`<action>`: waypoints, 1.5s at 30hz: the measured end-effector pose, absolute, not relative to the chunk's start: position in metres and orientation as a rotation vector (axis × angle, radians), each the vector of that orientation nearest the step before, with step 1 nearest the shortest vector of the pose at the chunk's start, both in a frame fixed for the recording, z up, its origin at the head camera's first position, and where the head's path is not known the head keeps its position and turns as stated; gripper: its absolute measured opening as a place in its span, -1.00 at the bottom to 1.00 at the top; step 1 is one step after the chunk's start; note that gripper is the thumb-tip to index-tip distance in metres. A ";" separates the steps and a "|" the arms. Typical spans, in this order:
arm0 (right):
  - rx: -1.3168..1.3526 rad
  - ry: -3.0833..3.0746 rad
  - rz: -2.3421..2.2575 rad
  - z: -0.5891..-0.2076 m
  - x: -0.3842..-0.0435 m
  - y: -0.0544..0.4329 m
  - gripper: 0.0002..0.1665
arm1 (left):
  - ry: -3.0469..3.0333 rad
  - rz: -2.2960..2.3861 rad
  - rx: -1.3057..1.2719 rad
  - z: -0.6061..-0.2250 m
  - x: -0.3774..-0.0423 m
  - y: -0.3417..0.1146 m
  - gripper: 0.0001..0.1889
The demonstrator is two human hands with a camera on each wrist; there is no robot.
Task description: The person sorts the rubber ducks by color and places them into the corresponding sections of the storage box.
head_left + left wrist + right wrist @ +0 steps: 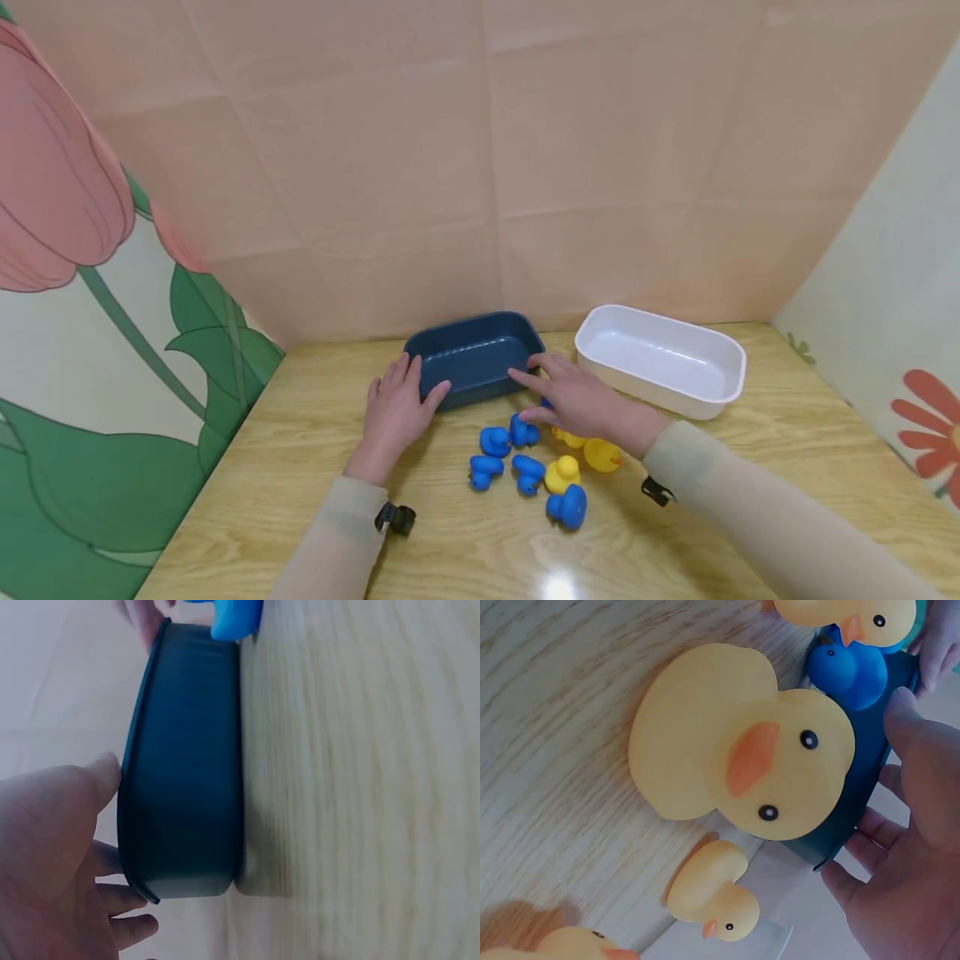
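Note:
A dark blue rectangular tray [480, 392] stands at the back of the table, with bare floor showing inside it. At its left end my left hand [395, 408] touches the rim, thumb at the near side and the other fingers spread around the corner. My right hand [577, 396] is at the opposite end, its fingers loosely extended against the rim. Below the right hand lie several blue rubber ducks [495, 441] and several yellow rubber ducks [562, 475], some tipped over. In the right wrist view a yellow duck [682, 735] looms close and covers part of the tray.
To the right of the dark tray stands a white tray [645, 386], with nothing seen in it. Both trays are near the pink cloth backdrop [390, 167]. The wooden table [450, 550] carries the ducks near its middle.

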State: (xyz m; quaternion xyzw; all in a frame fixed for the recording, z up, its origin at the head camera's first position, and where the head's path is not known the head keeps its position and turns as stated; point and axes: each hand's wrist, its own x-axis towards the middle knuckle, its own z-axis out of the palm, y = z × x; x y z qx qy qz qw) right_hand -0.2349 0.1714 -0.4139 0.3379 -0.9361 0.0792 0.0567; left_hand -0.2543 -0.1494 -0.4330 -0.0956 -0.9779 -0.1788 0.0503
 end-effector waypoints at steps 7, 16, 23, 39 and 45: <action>1.004 -2.845 0.232 -0.414 -0.234 0.171 -0.14 | -2.975 -0.549 -0.310 -0.434 -0.260 -0.147 -0.08; 0.960 -2.871 0.248 -0.412 -0.232 0.172 -0.11 | -2.949 -0.589 -0.257 -0.438 -0.273 -0.140 -0.13; 0.900 -2.829 0.390 -0.410 -0.230 0.179 -0.11 | -2.931 -0.646 -0.253 -0.443 -0.279 -0.139 -0.13; 0.604 -2.886 0.573 -0.403 -0.209 0.196 -0.12 | -2.886 -0.938 -0.318 -0.447 -0.294 -0.151 -0.05; 0.688 -2.846 0.534 -0.410 -0.211 0.205 -0.16 | -2.892 -0.996 -0.360 -0.455 -0.297 -0.155 0.00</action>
